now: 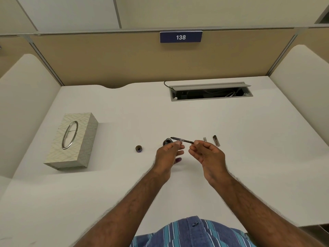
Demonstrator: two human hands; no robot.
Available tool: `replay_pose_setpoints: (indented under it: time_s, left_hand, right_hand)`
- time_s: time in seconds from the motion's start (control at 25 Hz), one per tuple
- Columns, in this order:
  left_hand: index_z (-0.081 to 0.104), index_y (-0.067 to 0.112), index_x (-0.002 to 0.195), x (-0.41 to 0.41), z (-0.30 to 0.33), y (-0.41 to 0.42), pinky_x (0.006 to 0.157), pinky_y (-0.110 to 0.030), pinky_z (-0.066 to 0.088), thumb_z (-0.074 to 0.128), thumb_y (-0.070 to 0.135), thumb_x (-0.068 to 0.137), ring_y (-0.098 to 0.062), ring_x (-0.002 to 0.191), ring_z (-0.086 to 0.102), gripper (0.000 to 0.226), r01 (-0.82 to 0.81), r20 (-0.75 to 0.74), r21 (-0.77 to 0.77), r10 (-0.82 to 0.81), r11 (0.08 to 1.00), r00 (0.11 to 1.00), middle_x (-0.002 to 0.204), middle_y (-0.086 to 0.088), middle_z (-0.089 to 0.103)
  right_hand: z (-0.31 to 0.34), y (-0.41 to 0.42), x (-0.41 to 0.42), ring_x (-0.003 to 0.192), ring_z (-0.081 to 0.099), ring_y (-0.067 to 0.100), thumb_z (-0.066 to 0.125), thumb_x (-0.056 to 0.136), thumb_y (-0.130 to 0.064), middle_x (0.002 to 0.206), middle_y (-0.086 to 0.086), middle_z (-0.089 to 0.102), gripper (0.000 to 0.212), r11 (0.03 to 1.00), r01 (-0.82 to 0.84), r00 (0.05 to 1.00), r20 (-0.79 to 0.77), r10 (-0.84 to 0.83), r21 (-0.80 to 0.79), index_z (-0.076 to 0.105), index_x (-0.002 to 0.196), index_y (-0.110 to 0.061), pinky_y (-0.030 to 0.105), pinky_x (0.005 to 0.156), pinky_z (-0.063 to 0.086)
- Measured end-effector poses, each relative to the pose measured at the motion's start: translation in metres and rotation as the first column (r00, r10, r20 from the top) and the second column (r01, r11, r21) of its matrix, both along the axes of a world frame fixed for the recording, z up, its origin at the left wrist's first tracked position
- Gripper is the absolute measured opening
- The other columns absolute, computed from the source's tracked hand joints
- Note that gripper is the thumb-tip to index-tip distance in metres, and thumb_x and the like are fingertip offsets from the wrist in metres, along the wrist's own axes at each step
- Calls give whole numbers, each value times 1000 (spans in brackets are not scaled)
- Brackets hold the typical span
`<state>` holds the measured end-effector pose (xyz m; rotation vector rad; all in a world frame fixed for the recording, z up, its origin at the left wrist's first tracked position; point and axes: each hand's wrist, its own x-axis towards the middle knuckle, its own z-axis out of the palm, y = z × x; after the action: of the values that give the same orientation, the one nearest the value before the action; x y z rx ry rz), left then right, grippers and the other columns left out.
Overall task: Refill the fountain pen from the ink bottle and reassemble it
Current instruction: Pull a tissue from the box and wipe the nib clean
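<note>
Nearest, striped blue shirt [192,234] at table [249,157] edge. Further out, from left: tissue box [71,140] near left partition; bottle cap [138,148] alone on bare white surface; open ink bottle [167,141], dark. Left hand [168,154] pinching clear middle of thin black pen section [181,139], nib end over bottle; right hand [207,154] pinching rear end. Beyond, small metal piece [205,139] and dark pen cap [216,140] lying apart. Wide bare table rightward, up to cable tray [211,91].
</note>
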<state>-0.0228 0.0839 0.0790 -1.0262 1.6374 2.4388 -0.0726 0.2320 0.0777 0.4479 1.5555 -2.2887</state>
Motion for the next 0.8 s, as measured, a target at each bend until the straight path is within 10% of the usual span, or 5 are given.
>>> replay_pose_setpoints:
  time_s: [0.8]
  left_hand:
    - [78,15,116,32,12,-68,108,-44,44,56,28,104,-14,123,65,27,288,-219,-212,-332,934,917,129,6,74]
  right_hand:
    - [25,-37,50,82,73,22,79,95,-31,95,12,82,23,896,-354,921,-69,384,267,84,101,-9,39,72,63]
